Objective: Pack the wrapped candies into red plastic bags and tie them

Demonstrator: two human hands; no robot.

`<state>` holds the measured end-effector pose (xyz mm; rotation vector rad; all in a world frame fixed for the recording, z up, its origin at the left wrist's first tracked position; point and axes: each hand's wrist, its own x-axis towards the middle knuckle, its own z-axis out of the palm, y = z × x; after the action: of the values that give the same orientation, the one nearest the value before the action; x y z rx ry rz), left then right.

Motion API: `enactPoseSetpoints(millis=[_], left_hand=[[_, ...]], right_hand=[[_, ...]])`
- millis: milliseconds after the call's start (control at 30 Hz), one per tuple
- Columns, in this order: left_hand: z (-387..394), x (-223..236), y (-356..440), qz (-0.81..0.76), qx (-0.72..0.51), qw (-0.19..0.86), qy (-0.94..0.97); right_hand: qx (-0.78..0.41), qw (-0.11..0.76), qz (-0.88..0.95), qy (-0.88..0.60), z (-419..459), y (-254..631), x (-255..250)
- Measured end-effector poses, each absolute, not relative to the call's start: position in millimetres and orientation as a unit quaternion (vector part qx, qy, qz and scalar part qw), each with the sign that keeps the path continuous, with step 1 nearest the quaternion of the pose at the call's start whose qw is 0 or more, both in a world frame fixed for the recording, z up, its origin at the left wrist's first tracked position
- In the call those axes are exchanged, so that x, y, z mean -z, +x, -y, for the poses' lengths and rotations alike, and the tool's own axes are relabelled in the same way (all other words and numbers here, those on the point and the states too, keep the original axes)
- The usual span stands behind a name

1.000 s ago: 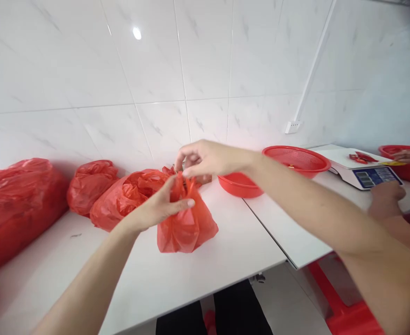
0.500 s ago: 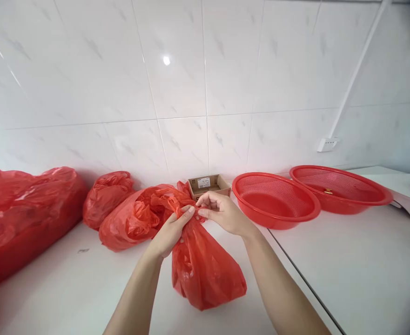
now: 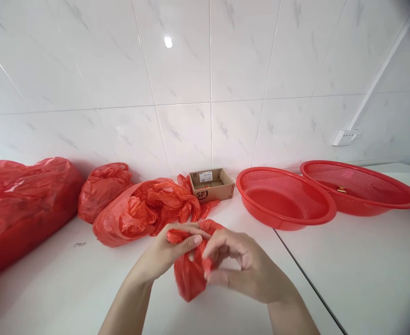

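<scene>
A red plastic bag [image 3: 190, 279] hangs below my two hands, close above the white table, its lower part partly hidden behind them. My left hand [image 3: 171, 249] grips the gathered neck of the bag, thumb pressed over the red film. Beside it, my right hand [image 3: 241, 265] pinches a twisted end of the same bag between thumb and fingers; this hand is slightly blurred. Just beyond my hands lies another red plastic bag [image 3: 121, 221], bulky and crumpled.
An open cardboard box [image 3: 217, 191] stands by the tiled wall. Two red plastic baskets [image 3: 285, 221] [image 3: 368, 209] sit to the right. More red bags [image 3: 102, 190] [image 3: 26, 218] fill the left side. A dark seam crosses the white tabletop [image 3: 372, 270].
Both hands have come lower and nearer to me with the bag. My right hand has turned and pulled a bag end down and right. The view has tilted slightly downward.
</scene>
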<state>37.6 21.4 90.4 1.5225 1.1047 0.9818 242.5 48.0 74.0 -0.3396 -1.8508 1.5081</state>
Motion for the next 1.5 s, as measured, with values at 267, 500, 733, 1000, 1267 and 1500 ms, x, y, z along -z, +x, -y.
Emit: enactPoseSetpoints(millis=[267,500,733,1000,1267,1500], left_hand=[[-14,-77,40,-0.503,-0.408,0.415,0.64],[-26,-59,39,-0.535,-0.565,0.046,0.627],[-33,-60,37,-0.483,-0.603,-0.028,0.635],[-33,-58,40,-0.509,-0.585,0.014,0.632],[-35,-49,42,-0.53,-0.588,0.012,0.611],[-26,-44,35,-0.561,-0.479,0.017,0.675]], right_hand=[[-0.489,0.421,0.738,-0.196,-82,218,-68],[-0.532,0.344,0.739,-0.231,-92,198,-58],[-0.609,0.297,0.714,-0.175,-98,198,-69],[-0.49,0.509,0.678,-0.203,-103,188,-85],[-0.549,0.469,0.663,-0.199,-114,194,-83],[-0.519,0.52,0.635,-0.239,-132,202,-78]])
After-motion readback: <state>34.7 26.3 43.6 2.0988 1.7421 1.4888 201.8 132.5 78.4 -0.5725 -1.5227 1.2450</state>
